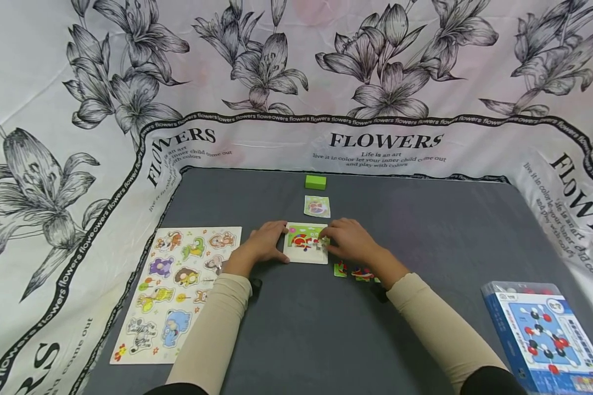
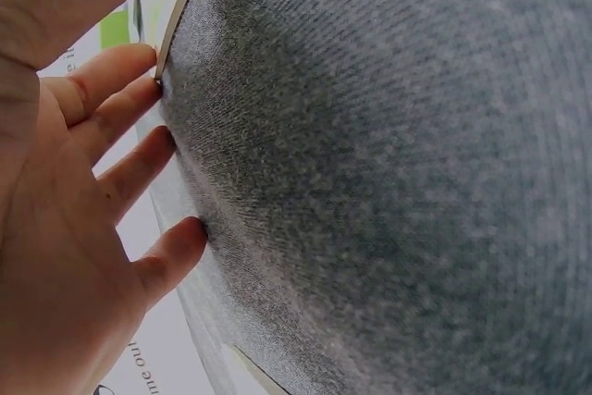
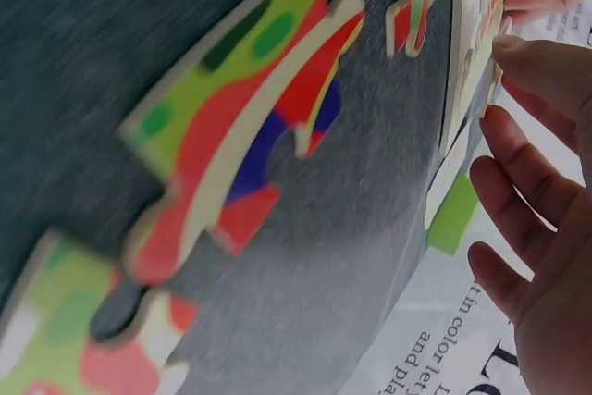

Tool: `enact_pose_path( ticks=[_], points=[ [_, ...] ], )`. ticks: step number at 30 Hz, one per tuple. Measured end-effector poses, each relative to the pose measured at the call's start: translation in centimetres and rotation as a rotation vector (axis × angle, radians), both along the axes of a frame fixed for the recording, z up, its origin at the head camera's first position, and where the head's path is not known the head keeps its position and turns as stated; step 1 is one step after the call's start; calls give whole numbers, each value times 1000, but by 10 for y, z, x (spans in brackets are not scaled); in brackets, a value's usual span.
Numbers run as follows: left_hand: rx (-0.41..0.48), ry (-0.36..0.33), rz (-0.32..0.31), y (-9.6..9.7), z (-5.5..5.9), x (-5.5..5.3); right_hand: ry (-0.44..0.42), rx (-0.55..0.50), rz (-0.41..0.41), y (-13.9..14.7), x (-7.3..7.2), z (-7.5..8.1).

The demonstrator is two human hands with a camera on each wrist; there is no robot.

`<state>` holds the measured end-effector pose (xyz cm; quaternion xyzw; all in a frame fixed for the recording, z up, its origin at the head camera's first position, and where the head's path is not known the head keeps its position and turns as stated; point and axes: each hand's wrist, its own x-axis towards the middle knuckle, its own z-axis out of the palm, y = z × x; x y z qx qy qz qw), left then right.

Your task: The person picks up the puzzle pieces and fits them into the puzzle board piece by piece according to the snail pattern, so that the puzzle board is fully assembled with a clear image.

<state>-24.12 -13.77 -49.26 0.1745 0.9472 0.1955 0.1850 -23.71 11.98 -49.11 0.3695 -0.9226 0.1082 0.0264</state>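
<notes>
A small wooden puzzle board (image 1: 291, 257) with a pale frame lies in the middle of the table, partly filled with red, green and white pieces. At its left edge my left hand (image 1: 263, 242) rests, thumb by the near corner and fingertips by the far corner; the left wrist view shows these fingers nearly straight. Over the board's right side, my right hand (image 1: 352, 241) pinches a puzzle piece (image 1: 322, 242) between thumb and fingers, most of it hidden. Loose puzzle pieces (image 3: 245, 117) in green, red and blue lie just nearer than the right hand.
Beyond the board lie a small picture card (image 1: 317, 206) and a green block (image 1: 315, 182). An animal puzzle board (image 1: 150, 329) is at the left, partly under the left forearm. A blue molecule-kit box (image 1: 548, 340) stands at the near right. A flower-print cloth (image 1: 272, 140) surrounds the grey tabletop.
</notes>
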Motion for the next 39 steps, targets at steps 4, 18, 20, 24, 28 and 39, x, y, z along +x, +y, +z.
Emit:
enact_pose_path(
  ticks=[4,18,20,24,28,39],
  points=[
    [-1,-2,4,0,0,0,-24,22,-20,-8,-3,-2],
    [-10,-9,9,0,0,-1,-44,39,-1,-11,-7,-9],
    [-10,-13,10,1,0,-1,-50,44,-5,-12,-7,-9],
    [-11,-14,9,1,1,-1,-58,51,-7,-14,-6,-8],
    [-11,-11,3,2,2,0,-52,53,-2,-15,-5,-6],
    [-19,-23,8,1,0,-1,-36,45,23,-15,-4,-5]
  ],
)
